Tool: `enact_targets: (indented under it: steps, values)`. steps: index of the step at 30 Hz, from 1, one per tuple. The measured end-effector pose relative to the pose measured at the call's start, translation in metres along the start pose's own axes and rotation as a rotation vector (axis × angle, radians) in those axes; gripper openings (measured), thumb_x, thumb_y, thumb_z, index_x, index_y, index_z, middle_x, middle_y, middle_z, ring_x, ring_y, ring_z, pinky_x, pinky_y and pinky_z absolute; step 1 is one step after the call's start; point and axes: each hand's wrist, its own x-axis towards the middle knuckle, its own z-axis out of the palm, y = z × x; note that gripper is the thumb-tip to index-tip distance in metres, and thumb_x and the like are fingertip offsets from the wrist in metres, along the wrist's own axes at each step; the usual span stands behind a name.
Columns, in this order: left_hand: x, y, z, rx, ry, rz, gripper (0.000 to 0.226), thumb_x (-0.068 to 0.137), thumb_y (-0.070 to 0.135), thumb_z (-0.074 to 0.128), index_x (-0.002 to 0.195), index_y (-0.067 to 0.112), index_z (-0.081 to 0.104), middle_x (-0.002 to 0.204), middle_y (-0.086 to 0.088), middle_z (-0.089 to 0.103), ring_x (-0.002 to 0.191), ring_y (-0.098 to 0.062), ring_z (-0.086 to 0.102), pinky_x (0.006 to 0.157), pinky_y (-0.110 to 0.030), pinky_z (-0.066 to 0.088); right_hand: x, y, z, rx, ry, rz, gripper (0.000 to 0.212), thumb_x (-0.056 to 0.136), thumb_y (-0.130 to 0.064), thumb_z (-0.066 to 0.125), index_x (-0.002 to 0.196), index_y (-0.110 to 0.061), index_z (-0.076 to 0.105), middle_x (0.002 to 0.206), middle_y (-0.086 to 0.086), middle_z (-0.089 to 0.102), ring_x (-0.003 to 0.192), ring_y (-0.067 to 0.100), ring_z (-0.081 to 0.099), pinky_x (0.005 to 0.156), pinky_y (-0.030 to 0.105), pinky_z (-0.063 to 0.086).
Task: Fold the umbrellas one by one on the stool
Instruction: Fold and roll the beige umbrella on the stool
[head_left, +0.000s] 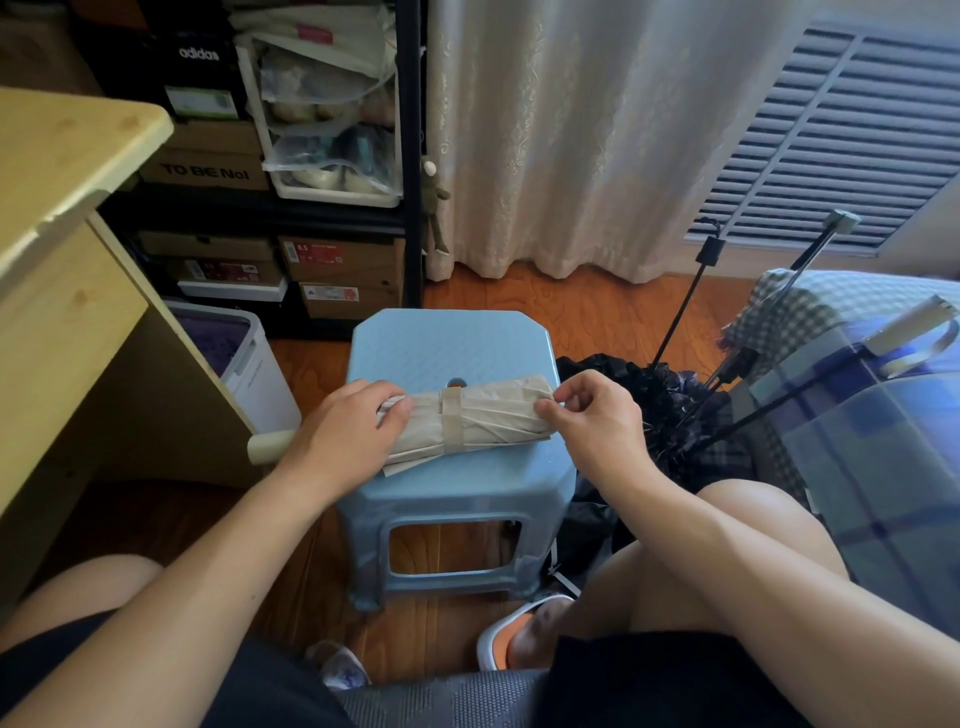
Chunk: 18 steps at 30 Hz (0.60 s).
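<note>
Beige umbrella (467, 418) rolled, strap closed, lying on stool (452, 338) between my hands. Left hand (345, 426) flat on handle end; right hand (592, 410) pinches canopy tip. Dark umbrellas (670, 395) right of right hand, unfolded.

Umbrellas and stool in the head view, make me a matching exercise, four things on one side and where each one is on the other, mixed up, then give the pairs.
Things:
1. beige umbrella
2. black umbrella
3. left hand
4. right hand

Places:
A. on the floor, right of the stool
B. pinching the fabric at the bundle's right end
C. lying strapped on the stool top
D. resting on the bundle's left end, near the handle

Pairs: 1-C, 2-A, 3-D, 4-B
</note>
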Motion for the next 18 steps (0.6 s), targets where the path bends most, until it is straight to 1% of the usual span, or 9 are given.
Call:
enact_targets:
  steps: [4, 7, 10, 14, 18]
  values:
    - [0.0000, -0.0013, 0.0006, -0.002, -0.007, 0.001, 0.032, 0.105, 0.040, 0.048, 0.124, 0.023, 0.067, 0.119, 0.001, 0.065, 0.102, -0.013, 0.054, 0.083, -0.030, 0.041, -0.0003, 0.0001, 0.0004, -0.041, 0.019, -0.005, 0.016, 0.087, -0.022, 0.081, 0.080, -0.017, 0.067, 0.074, -0.005, 0.062, 0.067, 0.010, 0.053, 0.062, 0.027, 0.044]
    - [-0.0001, -0.0019, 0.0010, 0.004, -0.008, 0.004, 0.032, 0.105, 0.040, 0.048, 0.123, 0.023, 0.068, 0.118, 0.000, 0.065, 0.103, -0.015, 0.056, 0.083, -0.030, 0.040, -0.0009, -0.0004, -0.0005, -0.047, 0.018, -0.004, 0.016, 0.087, -0.022, 0.081, 0.079, -0.015, 0.068, 0.076, -0.004, 0.066, 0.068, 0.010, 0.056, 0.063, 0.028, 0.046]
    - [-0.0001, -0.0018, 0.0008, 0.007, -0.013, -0.001, 0.032, 0.105, 0.041, 0.047, 0.123, 0.023, 0.068, 0.119, 0.000, 0.065, 0.106, -0.018, 0.057, 0.083, -0.030, 0.040, -0.0017, -0.0016, -0.0011, -0.027, 0.016, -0.005, 0.017, 0.087, -0.021, 0.081, 0.081, -0.013, 0.068, 0.075, -0.004, 0.064, 0.067, 0.009, 0.055, 0.063, 0.028, 0.046]
    - [-0.0001, -0.0015, 0.0011, 0.008, -0.015, -0.004, 0.032, 0.105, 0.041, 0.047, 0.122, 0.024, 0.067, 0.118, 0.000, 0.065, 0.103, -0.015, 0.055, 0.082, -0.030, 0.039, -0.0017, -0.0020, -0.0008, -0.024, 0.009, 0.000, 0.015, 0.087, -0.021, 0.081, 0.081, -0.013, 0.069, 0.072, -0.005, 0.064, 0.065, 0.008, 0.054, 0.063, 0.028, 0.047]
    - [0.0000, -0.0017, 0.0007, 0.014, -0.021, -0.009, 0.033, 0.105, 0.042, 0.046, 0.122, 0.024, 0.067, 0.118, 0.000, 0.065, 0.107, -0.018, 0.058, 0.084, -0.032, 0.041, -0.0016, -0.0022, -0.0006, -0.021, 0.007, 0.009, 0.013, 0.088, -0.022, 0.081, 0.082, -0.016, 0.071, 0.072, -0.005, 0.066, 0.063, 0.007, 0.055, 0.061, 0.024, 0.046]
